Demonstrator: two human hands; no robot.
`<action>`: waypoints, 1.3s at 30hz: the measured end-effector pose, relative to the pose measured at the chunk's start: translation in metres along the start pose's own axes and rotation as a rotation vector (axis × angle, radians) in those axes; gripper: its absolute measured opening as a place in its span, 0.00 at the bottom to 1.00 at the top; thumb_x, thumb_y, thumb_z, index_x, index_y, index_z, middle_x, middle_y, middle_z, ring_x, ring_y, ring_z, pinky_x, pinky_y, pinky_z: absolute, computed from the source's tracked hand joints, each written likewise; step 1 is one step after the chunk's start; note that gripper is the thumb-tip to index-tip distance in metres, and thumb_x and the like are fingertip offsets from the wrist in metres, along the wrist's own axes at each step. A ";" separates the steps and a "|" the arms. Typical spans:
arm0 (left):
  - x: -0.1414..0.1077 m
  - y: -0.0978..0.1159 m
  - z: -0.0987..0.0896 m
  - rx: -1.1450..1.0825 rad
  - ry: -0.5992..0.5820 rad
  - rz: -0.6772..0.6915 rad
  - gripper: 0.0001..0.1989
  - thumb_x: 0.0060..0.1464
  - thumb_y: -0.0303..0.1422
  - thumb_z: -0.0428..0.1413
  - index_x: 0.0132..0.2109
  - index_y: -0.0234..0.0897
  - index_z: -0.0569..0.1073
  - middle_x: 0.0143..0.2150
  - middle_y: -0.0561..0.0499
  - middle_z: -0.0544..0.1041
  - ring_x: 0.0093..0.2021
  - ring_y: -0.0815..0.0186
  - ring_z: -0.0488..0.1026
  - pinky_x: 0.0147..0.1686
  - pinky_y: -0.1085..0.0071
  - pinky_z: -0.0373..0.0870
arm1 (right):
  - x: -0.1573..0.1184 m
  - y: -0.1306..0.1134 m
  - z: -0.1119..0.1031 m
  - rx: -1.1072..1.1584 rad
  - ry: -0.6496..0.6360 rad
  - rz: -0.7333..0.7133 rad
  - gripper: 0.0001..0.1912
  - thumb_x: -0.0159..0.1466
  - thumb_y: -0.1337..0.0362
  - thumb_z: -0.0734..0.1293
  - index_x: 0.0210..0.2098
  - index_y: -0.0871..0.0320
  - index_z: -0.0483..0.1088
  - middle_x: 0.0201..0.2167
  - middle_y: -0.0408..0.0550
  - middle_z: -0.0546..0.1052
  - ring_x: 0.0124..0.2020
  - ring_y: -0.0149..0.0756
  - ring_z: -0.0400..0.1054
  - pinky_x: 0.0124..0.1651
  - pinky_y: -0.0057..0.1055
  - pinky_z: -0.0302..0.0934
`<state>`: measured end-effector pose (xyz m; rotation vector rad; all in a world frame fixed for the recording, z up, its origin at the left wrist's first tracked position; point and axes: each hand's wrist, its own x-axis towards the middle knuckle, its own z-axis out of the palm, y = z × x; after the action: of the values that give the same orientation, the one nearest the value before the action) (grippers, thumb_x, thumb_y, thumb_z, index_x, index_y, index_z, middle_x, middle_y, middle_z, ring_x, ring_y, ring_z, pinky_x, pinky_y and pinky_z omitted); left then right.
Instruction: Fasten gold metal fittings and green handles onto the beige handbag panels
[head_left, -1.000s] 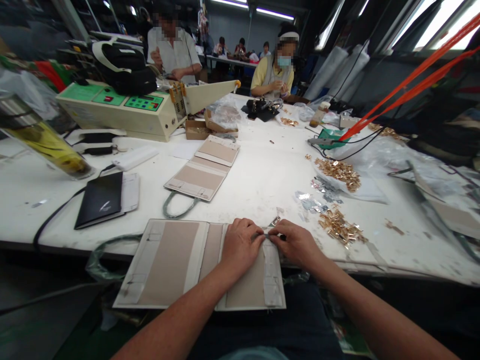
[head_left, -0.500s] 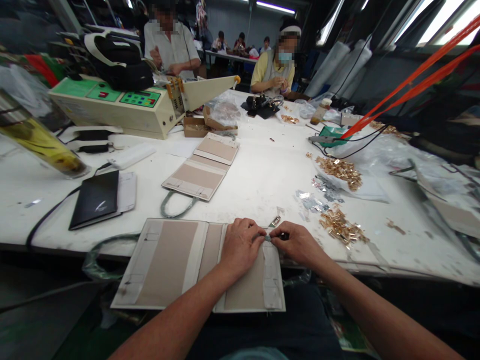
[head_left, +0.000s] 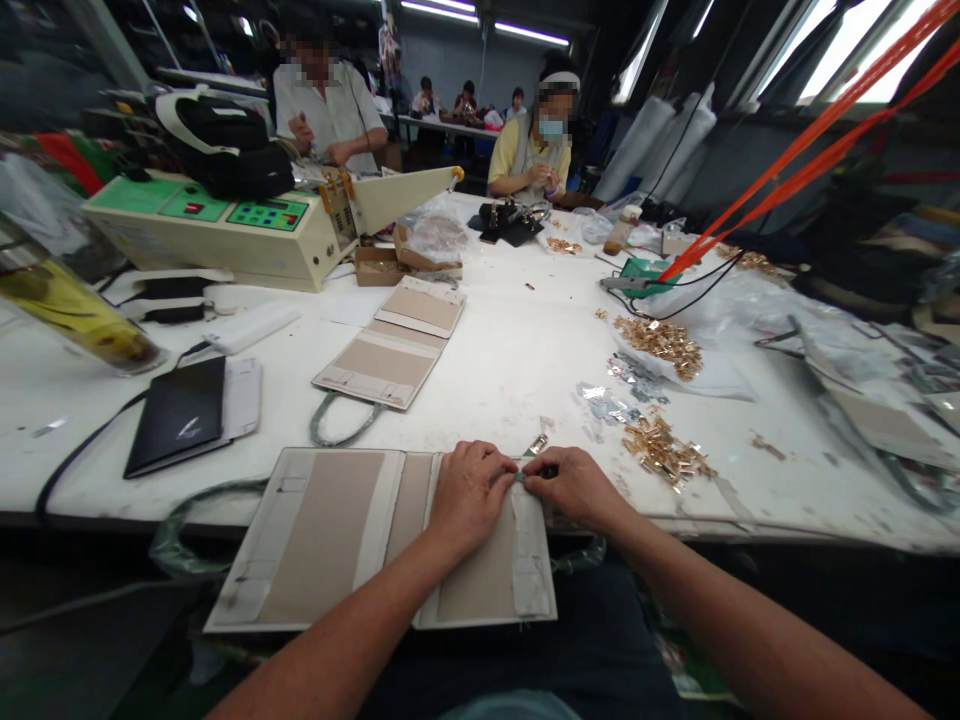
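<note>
An unfolded handbag body [head_left: 322,540], beige inside with pale borders, lies at the table's front edge and overhangs it. Its green-grey carry handle [head_left: 169,535], apparently wrapped in plastic, loops out on the left; part of another [head_left: 585,556] shows on the right. My left hand [head_left: 469,497] rests over the right panel, thumb and fingers pinched near its upper corner. Facing it, my right hand [head_left: 574,485] is closed in a pinch at the same corner. A small greenish piece [head_left: 519,477] shows between the fingertips; the fingers hide most of it. A small metal fitting [head_left: 537,444] lies just beyond.
A second handbag body [head_left: 390,345] lies further back. Gold fittings [head_left: 664,450] and silver plates [head_left: 611,400] are heaped on the right. A black notebook [head_left: 180,415], a bottle [head_left: 71,300] and a cream machine [head_left: 225,235] stand left. Two co-workers [head_left: 536,160] sit opposite.
The whole view has shifted slightly, so things appear further left. Both hands keep pinching at the same corner of the handbag body, with little visible finger movement.
</note>
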<state>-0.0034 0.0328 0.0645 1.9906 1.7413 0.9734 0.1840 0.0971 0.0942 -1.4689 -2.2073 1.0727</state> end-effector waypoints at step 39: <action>0.002 -0.014 -0.015 -0.132 -0.088 0.095 0.07 0.61 0.30 0.64 0.47 0.42 0.81 0.47 0.50 0.82 0.51 0.59 0.73 0.55 0.58 0.69 | 0.013 -0.054 0.014 0.806 0.393 -0.296 0.23 0.68 0.50 0.71 0.23 0.57 0.66 0.16 0.39 0.65 0.18 0.28 0.58 0.23 0.28 0.54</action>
<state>-0.0238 0.0342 0.0668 2.0157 1.5087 0.9872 0.1336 0.0913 0.1204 -0.8621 -1.3960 1.2249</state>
